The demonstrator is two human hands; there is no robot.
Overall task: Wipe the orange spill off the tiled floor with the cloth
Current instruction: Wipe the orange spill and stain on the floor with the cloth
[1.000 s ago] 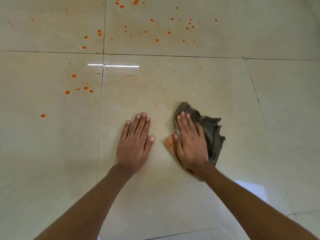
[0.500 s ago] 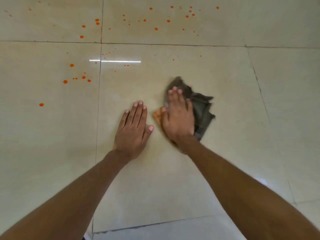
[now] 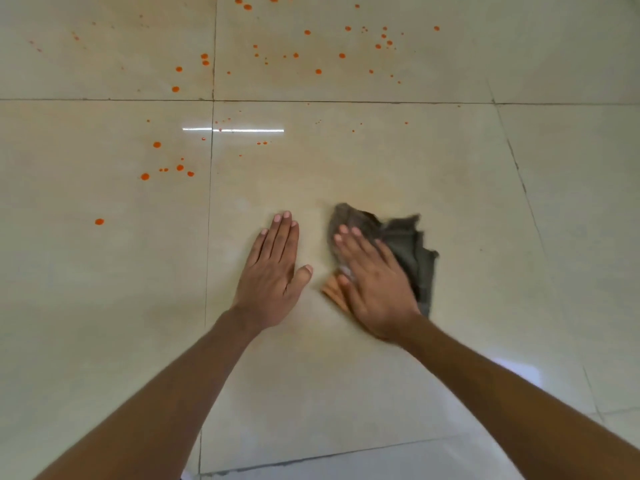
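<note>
A crumpled grey cloth (image 3: 412, 251) with an orange-stained corner lies on the beige tiled floor (image 3: 381, 393). My right hand (image 3: 374, 282) presses flat on it with straight fingers, covering its left half. My left hand (image 3: 273, 271) rests flat on the bare tile just left of the cloth, fingers together and pointing away from me. Orange droplets (image 3: 166, 168) dot the tile to the far left, and more orange drops (image 3: 318, 71) are scattered across the tiles beyond the grout line. A faint orange smear shows on the tile around the cloth.
Dark grout lines (image 3: 211, 237) split the floor into large tiles. A bright strip of reflected light (image 3: 242, 130) lies ahead of my left hand. A single orange spot (image 3: 99, 221) sits alone at the left.
My right hand has slid the cloth back toward me and slightly right after pushing it forward half a second ago. My left hand stays planted flat on the tile.
</note>
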